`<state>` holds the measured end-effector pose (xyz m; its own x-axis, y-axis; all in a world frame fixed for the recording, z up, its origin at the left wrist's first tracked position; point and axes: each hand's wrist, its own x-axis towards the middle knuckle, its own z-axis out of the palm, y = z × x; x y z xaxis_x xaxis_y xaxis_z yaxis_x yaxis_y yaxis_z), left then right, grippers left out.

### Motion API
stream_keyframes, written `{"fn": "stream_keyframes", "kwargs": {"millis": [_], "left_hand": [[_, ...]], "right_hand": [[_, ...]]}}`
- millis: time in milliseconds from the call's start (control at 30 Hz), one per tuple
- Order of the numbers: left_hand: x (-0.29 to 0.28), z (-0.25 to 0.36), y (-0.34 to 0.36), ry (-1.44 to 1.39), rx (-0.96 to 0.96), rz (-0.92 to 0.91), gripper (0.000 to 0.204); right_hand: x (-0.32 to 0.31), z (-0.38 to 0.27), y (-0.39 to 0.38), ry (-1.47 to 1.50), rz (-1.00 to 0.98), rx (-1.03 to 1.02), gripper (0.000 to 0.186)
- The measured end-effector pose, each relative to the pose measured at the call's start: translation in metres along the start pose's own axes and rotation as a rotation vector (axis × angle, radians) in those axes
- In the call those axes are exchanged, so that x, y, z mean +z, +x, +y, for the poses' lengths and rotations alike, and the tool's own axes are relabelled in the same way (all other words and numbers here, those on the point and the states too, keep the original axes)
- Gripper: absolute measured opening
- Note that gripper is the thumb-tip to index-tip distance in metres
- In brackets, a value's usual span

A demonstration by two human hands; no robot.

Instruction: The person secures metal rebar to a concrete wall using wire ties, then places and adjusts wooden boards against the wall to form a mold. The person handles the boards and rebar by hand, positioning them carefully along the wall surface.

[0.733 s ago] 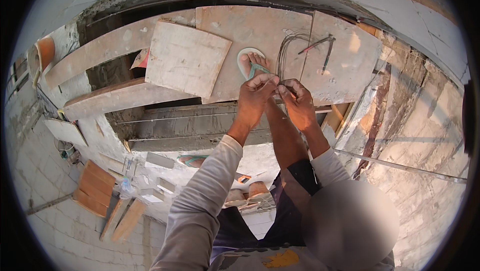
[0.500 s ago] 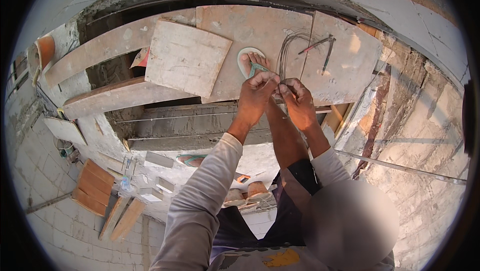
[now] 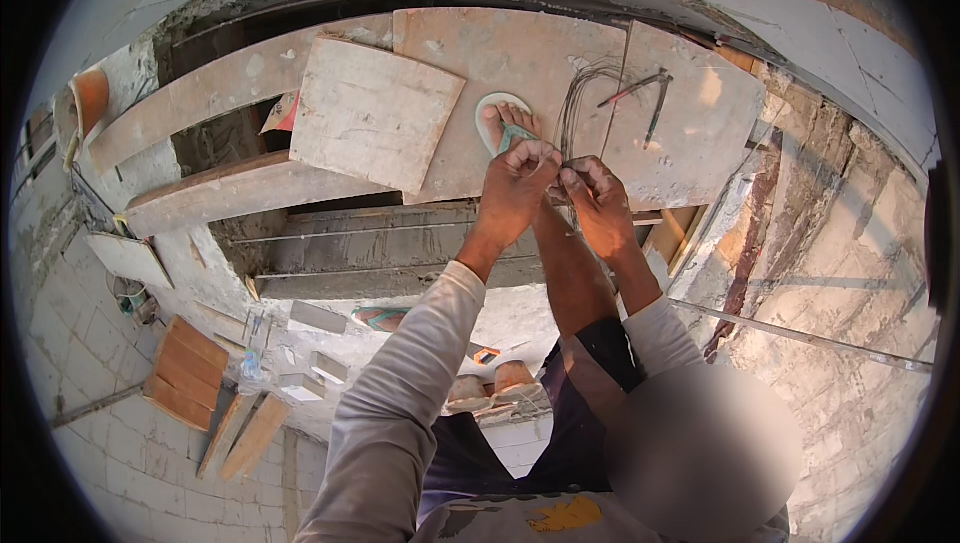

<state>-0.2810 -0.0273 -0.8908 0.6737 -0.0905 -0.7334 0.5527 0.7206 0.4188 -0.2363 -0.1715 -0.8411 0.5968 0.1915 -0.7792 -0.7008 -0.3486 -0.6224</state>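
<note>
My left hand and my right hand are close together over my lower leg, thumbs and fingers pinched. Thin dark wire lies in a loose loop on the board beyond them, and its strands run down to my fingertips. Both hands appear closed on the wire, though the fingers hide its ends. To the right of the loop lies a pair of pincers with a red part on one handle, untouched. My foot in a pale green flip-flop rests on the board just past my left hand.
Worn plywood boards span the concrete frame; a loose square panel overlaps them on the left. Nearer is an open trench with bars across it. Grey blocks, wood pieces and clay-coloured pots stand below.
Almost nothing differs. Both hands keep their pinch in nearly the same place, with only tiny finger shifts.
</note>
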Motion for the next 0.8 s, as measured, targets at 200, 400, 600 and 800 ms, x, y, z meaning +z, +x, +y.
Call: {"fn": "stream_keyframes", "kwargs": {"millis": [200, 400, 600, 800], "left_hand": [[0.005, 0.004, -0.003, 0.001, 0.019, 0.012, 0.009], [0.003, 0.008, -0.005, 0.067, 0.042, 0.0, 0.008], [0.003, 0.013, 0.0, -0.187, 0.251, 0.13, 0.012], [-0.003, 0.06, -0.015, -0.177, 0.198, 0.248, 0.024]], "right_hand": [[0.001, -0.001, 0.001, 0.028, -0.007, -0.005, 0.022], [0.001, 0.003, 0.001, -0.061, 0.019, -0.054, 0.024], [-0.007, 0.004, -0.006, -0.461, 0.217, -0.159, 0.019], [-0.038, 0.035, -0.015, -0.748, 0.292, -0.396, 0.024]]}}
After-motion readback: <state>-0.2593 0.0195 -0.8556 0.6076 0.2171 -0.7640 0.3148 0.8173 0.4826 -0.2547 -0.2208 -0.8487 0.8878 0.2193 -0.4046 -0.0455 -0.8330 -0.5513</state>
